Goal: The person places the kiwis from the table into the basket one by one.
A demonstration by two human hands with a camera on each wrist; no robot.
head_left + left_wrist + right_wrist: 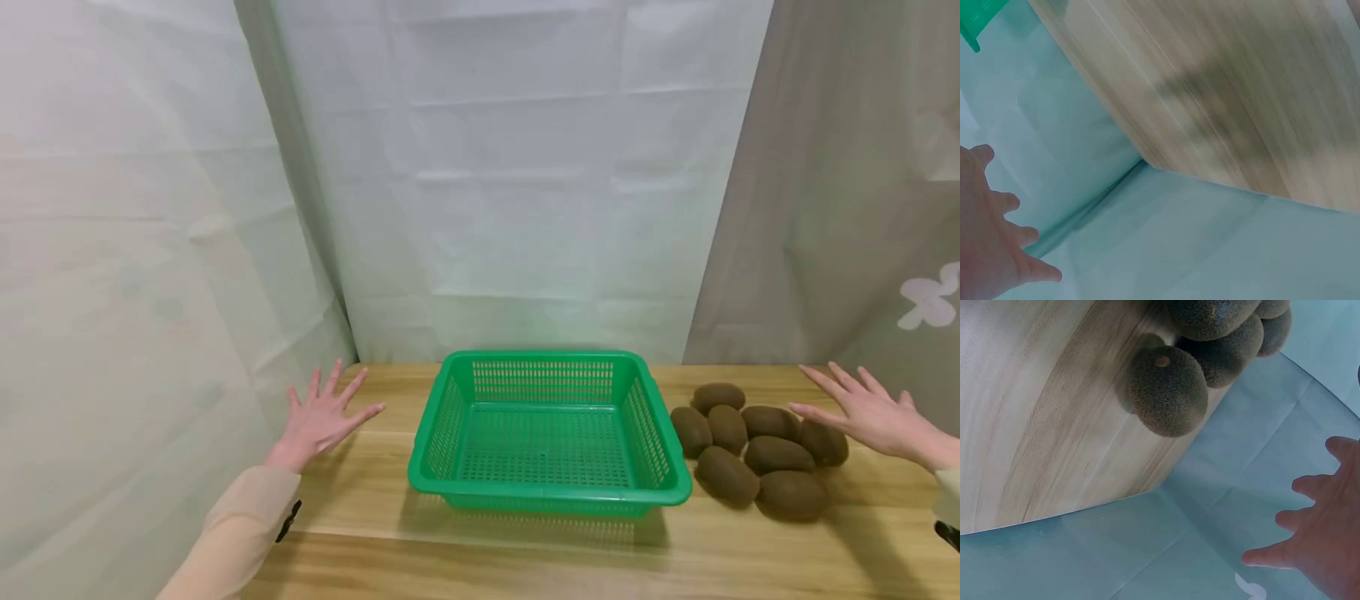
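A green plastic basket (551, 495) with slotted walls stands in the middle of the head view, and nothing lies inside it. To its right, several brown fuzzy kiwis (778, 455) lie bunched on the wooden table. My left hand (318, 423) is held out left of the basket, fingers spread, holding nothing. Over on the right, my right hand (877, 417) spreads its fingers beside the kiwis, its thumb overlapping the rearmost right one in this view. In the right wrist view, a kiwi (1169, 392) shows close up near the table edge, apart from the right hand's straight fingers.
Pale cloth curtains (525, 183) hang behind the table and on the left. A greyer curtain (840, 208) with a white flower shape hangs at the right. The wooden tabletop (450, 558) ends at the back against the cloth.
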